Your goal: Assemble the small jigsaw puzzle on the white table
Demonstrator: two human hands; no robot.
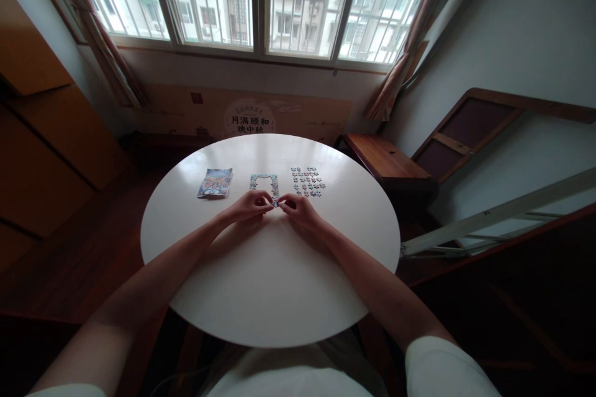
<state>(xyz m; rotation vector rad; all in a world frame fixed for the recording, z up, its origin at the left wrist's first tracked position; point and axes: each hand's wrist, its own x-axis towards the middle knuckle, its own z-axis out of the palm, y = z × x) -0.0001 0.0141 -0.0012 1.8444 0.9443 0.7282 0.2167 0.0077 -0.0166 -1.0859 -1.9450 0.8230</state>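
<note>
The puzzle frame (275,184) lay on the table (270,285). The left hand (254,204) and right hand (300,209) seemed to pinch its near corner. Probably light and stiff, it needed gentle holding by the edges.

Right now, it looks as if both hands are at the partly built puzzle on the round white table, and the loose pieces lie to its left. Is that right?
Not quite: the head view shows the loose pieces to the right of the partly built puzzle. The left hand and right hand are indeed both at it, on the round white table.
</note>
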